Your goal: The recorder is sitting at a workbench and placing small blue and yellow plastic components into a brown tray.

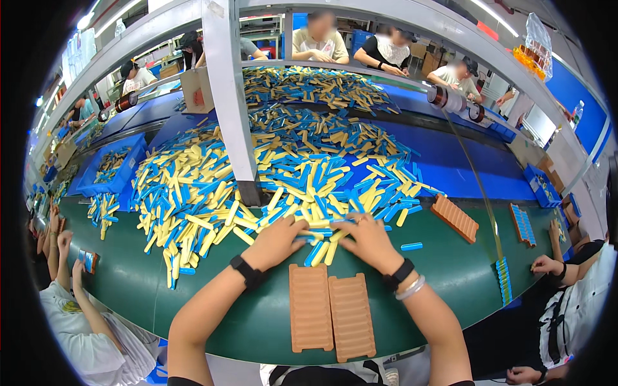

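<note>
My left hand [275,243] reaches over the near edge of a large heap of small flat yellow and blue strips with rounded ends [187,186]. Its fingers curve inward and its thumb stands apart. Across a short gap, my right hand [370,241] faces it, fingers spread and slightly blurred, the fingertips touching strips. Between and below the hands lie a few loose strips [315,253]. Two ribbed orange-brown trays [311,312] sit side by side in front of me, their slots bare. Whether a strip is pinched in either hand is hard to see.
A grey post [230,96] rises from the heap ahead. On the green tabletop [425,289] to the right are another brown tray [454,219], a tray with blue strips [522,225] and a row of strips [503,283]. A blue bin [116,167] stands left. Co-workers sit around.
</note>
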`<state>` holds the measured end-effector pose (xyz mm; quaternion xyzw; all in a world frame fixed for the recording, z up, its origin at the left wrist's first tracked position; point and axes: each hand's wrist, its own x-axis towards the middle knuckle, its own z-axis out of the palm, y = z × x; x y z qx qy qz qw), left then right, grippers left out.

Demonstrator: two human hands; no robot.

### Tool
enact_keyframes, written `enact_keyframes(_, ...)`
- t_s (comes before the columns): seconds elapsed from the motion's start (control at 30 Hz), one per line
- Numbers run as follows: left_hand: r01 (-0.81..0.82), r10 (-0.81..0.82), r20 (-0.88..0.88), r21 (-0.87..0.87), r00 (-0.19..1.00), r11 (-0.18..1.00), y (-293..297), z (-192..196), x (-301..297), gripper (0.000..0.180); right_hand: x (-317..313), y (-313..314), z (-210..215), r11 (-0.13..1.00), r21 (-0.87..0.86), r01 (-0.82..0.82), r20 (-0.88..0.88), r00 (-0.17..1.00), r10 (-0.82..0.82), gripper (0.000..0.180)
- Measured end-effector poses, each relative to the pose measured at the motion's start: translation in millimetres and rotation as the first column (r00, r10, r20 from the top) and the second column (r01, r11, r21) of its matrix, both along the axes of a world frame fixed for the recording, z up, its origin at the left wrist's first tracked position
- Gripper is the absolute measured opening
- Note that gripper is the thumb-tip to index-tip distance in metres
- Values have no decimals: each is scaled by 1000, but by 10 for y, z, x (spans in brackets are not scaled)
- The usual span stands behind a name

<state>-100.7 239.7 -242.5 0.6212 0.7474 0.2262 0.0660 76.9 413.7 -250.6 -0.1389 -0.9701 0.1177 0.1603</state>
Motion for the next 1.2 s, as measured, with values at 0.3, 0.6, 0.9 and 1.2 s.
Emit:
enact_keyframes(0.3,-58,62,-36,106,997,993,-251,262,186,28,255,119,51,960,-165,-228,1,973,232,38)
enact_keyframes(0.6,-79,75,-49,-100,996,992,266,59,233,24,40,82,19,978,-125,-165,46,984,172,16)
enact_keyframes(0.9,-161,174,133,-100,976,982,198,227,206,21,530,89,117,691,-723,-11,-33,999,-18,22)
enact_keyframes(1.2,-66,65,47,30,997,997,46,314,264,10,640,-75,103,494,-869,-44,-3,996,84,14)
